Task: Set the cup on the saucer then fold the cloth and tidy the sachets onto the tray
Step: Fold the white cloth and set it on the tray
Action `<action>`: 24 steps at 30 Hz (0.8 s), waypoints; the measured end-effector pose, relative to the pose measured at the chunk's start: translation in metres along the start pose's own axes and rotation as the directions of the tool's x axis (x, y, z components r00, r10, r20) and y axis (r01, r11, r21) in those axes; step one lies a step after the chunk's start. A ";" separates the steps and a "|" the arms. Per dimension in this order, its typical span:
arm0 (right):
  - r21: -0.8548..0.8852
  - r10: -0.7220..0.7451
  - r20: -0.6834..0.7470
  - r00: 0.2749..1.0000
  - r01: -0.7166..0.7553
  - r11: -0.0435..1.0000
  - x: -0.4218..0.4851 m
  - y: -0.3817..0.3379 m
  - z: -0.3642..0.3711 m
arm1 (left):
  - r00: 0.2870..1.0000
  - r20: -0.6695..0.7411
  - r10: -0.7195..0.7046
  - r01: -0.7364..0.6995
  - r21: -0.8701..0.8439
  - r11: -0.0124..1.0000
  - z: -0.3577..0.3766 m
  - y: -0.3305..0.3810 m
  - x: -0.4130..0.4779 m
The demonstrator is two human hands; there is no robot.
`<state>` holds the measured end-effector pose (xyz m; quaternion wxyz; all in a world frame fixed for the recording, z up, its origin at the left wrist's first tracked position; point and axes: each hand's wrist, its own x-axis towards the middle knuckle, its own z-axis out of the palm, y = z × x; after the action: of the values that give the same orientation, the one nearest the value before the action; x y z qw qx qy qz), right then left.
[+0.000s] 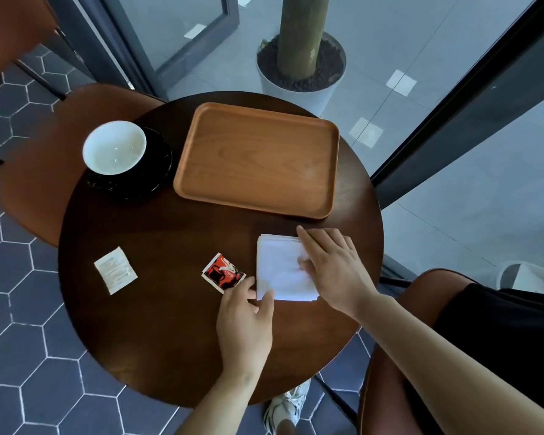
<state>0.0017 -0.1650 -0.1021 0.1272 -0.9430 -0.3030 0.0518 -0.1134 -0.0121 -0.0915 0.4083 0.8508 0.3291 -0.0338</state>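
Observation:
A white cup (114, 147) stands on a black saucer (153, 180) at the table's far left. The wooden tray (258, 160) lies bare at the far middle. A folded white cloth (280, 271) rests near the right edge. My right hand (333, 268) lies flat on the cloth's right side, fingers spread. My left hand (245, 321) pinches the cloth's near left corner. A red and black sachet (223, 273) lies just left of the cloth, touching my left fingertips. A white sachet (115, 270) lies farther left.
The round dark wooden table (170, 324) is ringed by brown chairs (44, 158) at left and near right. A white planter with a trunk (302, 76) stands behind the tray. A glass wall runs along the right.

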 end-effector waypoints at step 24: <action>0.719 0.400 0.204 0.893 -0.414 0.559 -0.003 -0.024 -0.040 | 0.982 0.181 -0.046 0.170 -0.757 0.631 -0.049 0.031 0.040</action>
<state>-0.0071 -0.1558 -0.0566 0.4837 -0.8499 -0.0298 0.2069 -0.0745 0.0301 -0.0505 0.7511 0.5701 0.3321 0.0234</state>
